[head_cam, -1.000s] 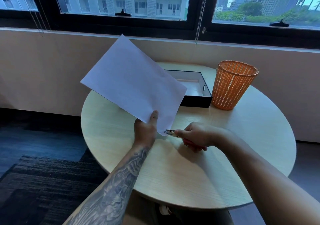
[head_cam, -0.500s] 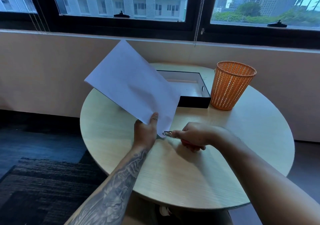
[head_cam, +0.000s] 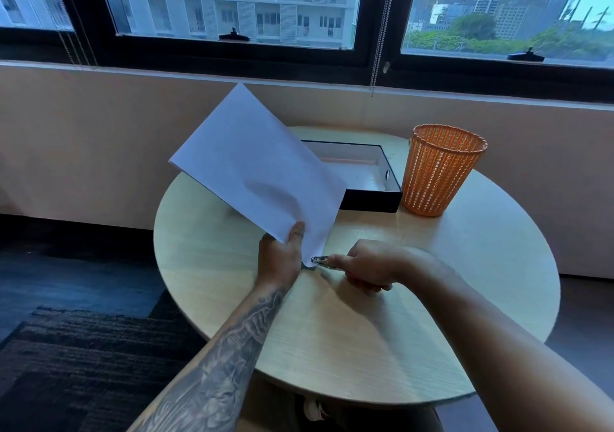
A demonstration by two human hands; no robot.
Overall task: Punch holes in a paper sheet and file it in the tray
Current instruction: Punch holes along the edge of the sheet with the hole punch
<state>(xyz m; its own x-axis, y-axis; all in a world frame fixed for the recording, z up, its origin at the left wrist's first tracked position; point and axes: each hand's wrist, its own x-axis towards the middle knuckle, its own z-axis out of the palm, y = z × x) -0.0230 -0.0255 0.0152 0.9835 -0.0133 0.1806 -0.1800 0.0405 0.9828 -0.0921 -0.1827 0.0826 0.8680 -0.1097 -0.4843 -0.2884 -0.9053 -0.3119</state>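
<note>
A round pale wood table (head_cam: pixel 365 348) stands below a dark-framed window (head_cam: pixel 232 49), with a bead chain (head_cam: pixel 378 26) hanging between the panes and a dark rug (head_cam: pixel 83 348) on the floor to the left. At the far side of the table lies a shallow black tray (head_cam: pixel 372 199). An orange mesh basket (head_cam: pixel 438 172) stands upright just beside its right end. The raised paper sheet (head_cam: pixel 255 172) hides the tray's left part.

The sheet is held clear of the tabletop, over the table's left half. The left hand (head_cam: pixel 282 255), on a tattooed forearm, pinches it near its lowest corner, with the thumb flat on the near face and the fingers hidden behind. The right hand (head_cam: pixel 368 265) is curled round the handles of a hole punch (head_cam: pixel 319 260), just right of the left hand. The punch's metal head meets the sheet's lowest corner; whether it has bitten through cannot be told.

The sheet tilts up and away. Its long axis slopes from far left down to near right, and its lowest corner points at the punch. The punch lies roughly left to right, with its head pointing left.
</note>
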